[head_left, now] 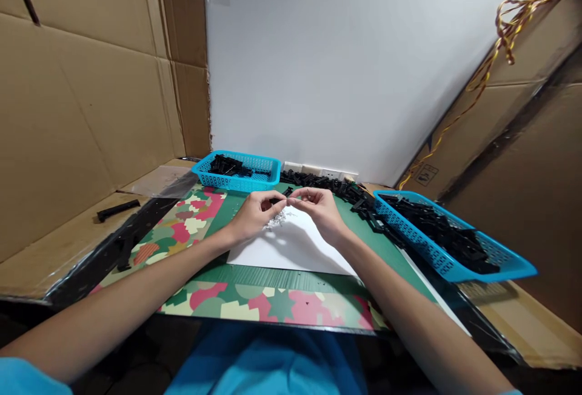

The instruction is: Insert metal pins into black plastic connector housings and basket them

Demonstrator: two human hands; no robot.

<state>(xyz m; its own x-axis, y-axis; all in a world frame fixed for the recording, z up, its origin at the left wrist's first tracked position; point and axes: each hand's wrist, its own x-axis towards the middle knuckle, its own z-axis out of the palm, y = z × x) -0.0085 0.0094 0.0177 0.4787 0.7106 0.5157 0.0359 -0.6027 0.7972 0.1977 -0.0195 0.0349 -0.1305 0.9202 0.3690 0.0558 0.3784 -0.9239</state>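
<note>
My left hand [258, 214] is closed, thumb against fingers, around a small black plastic part [288, 192] whose end shows above the fingertips. Touching it at the tips, my right hand [318, 208] is pinched; whatever sits between its fingers is too small to make out. Both hands are raised over a white sheet of paper [295, 248]. On that sheet, partly hidden behind my left hand, lies a pile of tiny silvery metal pieces [276, 221].
A blue basket [240, 184] with black parts stands at the back left, another blue basket [427, 249] at the right. Between them runs a heap of loose black parts [327, 182]. Cardboard walls [82, 91] flank the patterned green mat [218, 301]. One black part [118, 209] lies far left.
</note>
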